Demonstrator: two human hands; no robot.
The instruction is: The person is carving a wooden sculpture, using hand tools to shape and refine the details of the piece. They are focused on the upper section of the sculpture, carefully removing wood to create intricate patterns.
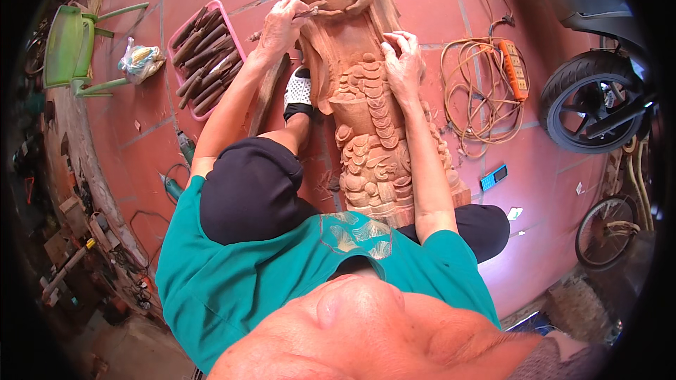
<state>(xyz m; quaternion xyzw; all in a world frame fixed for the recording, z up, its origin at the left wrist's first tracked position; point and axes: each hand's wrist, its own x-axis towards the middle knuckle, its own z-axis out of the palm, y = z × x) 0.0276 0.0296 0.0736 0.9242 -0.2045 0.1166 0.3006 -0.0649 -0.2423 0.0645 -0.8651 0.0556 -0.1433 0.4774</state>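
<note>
A long reddish-brown wooden carving (366,116) lies lengthwise in front of me, between my legs. A bowl shape, small carved hands and draped folds stand out at its far end, and layered curls cover the near part. My left hand (280,27) is closed round a slim carving tool (308,12) at the left of the carved bowl. The tool's tip lies close to a carved hand; whether it touches cannot be told. My right hand (404,69) rests at the carving's right edge, fingers bent and apart, with nothing seen in it.
Left of the carving, a pink tray (171,49) holds several dark-handled tools (208,56). Beyond are a plastic bag (141,62) and green chair (70,46). Power tools (185,146) lie by my left leg. At right are an orange power strip (514,70), blue phone (494,177) and motorbike wheel (591,102).
</note>
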